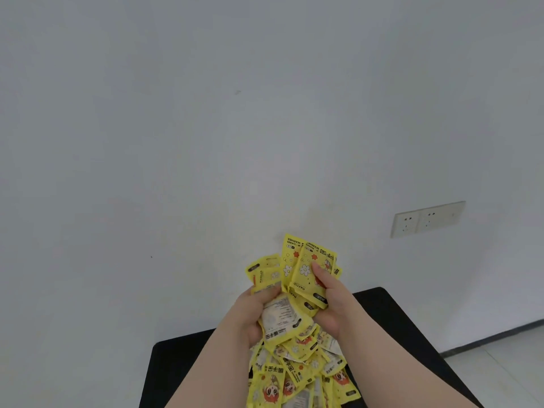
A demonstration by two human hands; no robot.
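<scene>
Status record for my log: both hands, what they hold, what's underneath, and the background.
held packets: yellow hand-warmer sachets, bunched, raised above the pile
left hand: grips the bunch's left side
right hand: thumb pinches the upright front sachets
pile: loose heap of matching sachets on the black table
background: white wall, wall socket

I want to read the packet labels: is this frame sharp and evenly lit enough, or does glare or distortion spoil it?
Head view: soft, even light, no glare on the yellow packets; large print reads, small print blurs; the wide lens tilts the wall socket and skews the black table.
</scene>
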